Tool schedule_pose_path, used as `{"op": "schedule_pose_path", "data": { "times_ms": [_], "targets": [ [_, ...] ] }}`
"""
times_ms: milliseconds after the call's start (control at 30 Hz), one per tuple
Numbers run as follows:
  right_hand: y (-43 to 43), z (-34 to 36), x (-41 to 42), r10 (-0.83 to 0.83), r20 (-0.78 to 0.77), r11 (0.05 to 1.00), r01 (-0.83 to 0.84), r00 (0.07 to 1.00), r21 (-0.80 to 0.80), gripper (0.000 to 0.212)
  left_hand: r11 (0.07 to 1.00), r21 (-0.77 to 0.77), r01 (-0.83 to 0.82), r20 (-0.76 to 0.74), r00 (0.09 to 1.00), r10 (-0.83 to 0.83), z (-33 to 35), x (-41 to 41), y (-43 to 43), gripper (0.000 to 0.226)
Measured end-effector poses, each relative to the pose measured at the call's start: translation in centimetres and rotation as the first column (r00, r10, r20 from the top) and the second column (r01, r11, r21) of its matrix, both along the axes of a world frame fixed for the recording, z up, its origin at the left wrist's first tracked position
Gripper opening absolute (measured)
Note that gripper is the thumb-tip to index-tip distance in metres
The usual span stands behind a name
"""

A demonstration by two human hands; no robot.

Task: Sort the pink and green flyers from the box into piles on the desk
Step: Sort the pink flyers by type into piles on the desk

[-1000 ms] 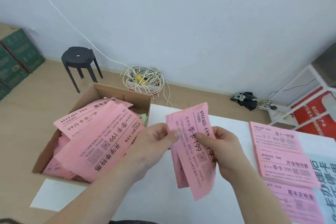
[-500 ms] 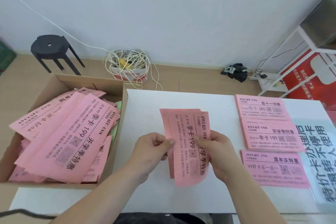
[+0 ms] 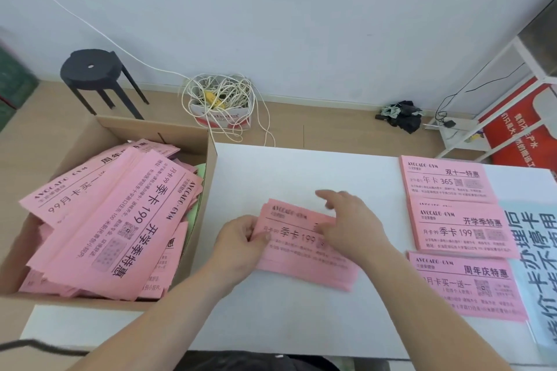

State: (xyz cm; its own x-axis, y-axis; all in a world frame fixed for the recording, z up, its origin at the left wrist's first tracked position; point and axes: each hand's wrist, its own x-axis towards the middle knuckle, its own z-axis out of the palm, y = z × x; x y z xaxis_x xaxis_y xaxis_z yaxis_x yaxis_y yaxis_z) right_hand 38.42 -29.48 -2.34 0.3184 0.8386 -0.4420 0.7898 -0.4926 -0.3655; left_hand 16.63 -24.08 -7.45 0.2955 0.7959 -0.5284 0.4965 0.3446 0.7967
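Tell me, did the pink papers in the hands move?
Yes. The pink flyers were held upright above the desk; now they lie flat on it, turned sideways like the sorted piles on the right.

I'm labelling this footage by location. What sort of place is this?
Likely a gym's back office or storeroom: pink flyers headed AVOCADO GYM lie piled on a white desk, more fill a cardboard box, and a carton of tangled cables sits on the floor.
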Motion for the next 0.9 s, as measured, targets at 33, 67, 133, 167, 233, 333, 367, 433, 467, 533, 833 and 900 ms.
{"op": "schedule_pose_path", "data": {
  "times_ms": [33,67,133,167,233,333,367,433,467,533,833,900],
  "targets": [
    [-0.2,-0.5,-0.4,0.019,0.153,0.999,-0.026,0.988,0.046,0.05,0.998,0.035,-0.044,-0.057,0.997,0.046,-0.4,-0.2,-0.1,0.011],
    [-0.7,-1.2,-1.0,-0.004,0.171,0.995,-0.012,0.985,0.095,0.047,0.995,0.068,-0.072,-0.093,0.993,0.079,-0.6,-0.3,-0.1,0.012],
    [-1.8,-2.5,-2.3,-0.088,-0.052,0.991,0.092,0.995,0.093,0.034,0.989,0.129,-0.071,-0.129,0.988,0.088,-0.7,-0.1,-0.3,0.019],
    [-2.6,-3.3,-3.0,-0.1,-0.147,0.99,0.113,0.984,0.08,0.029,0.986,0.155,-0.062,-0.133,0.988,0.083,-0.5,0.0,-0.4,0.023],
    [-3.9,-4.8,-4.2,-0.052,-0.155,0.993,0.067,0.987,0.097,0.026,0.984,0.141,-0.112,-0.066,0.99,0.122,-0.1,0.1,-0.8,0.023],
    [-4.1,-4.2,-5.0,-0.067,-0.134,0.986,0.086,0.989,0.144,0.034,0.987,-0.044,-0.157,0.169,0.972,0.162,0.6,-0.7,-1.4,0.026],
    [-4.0,-3.4,-5.1,-0.102,-0.201,0.983,0.13,0.974,0.132,0.039,0.993,-0.081,-0.089,0.218,0.97,0.105,0.8,-1.1,-1.6,0.029],
    [-3.7,-1.7,-5.1,-0.211,-0.392,0.97,0.241,0.896,0.03,0.046,0.996,-0.023,0.083,0.247,0.966,-0.075,0.7,-1.4,-2.2,0.023],
    [-3.6,-1.2,-5.0,-0.252,-0.462,0.961,0.276,0.851,-0.016,0.048,0.986,0.028,0.163,0.222,0.961,-0.165,0.3,-1.4,-2.6,0.029],
    [-3.7,-1.3,-4.6,-0.295,-0.521,0.948,0.315,0.801,-0.051,0.053,0.951,0.09,0.295,0.129,0.944,-0.305,-0.2,-1.3,-3.6,0.054],
    [-4.4,-1.0,-5.2,-0.347,-0.53,0.927,0.37,0.774,-0.067,0.054,0.951,0.083,0.296,0.09,0.949,-0.303,0.8,-2.4,-3.1,0.056],
    [-4.1,-0.7,-5.8,-0.335,-0.505,0.934,0.35,0.796,-0.069,0.059,0.943,0.047,0.328,0.202,0.922,-0.331,1.2,-2.6,-3.0,0.045]
  ]
}}
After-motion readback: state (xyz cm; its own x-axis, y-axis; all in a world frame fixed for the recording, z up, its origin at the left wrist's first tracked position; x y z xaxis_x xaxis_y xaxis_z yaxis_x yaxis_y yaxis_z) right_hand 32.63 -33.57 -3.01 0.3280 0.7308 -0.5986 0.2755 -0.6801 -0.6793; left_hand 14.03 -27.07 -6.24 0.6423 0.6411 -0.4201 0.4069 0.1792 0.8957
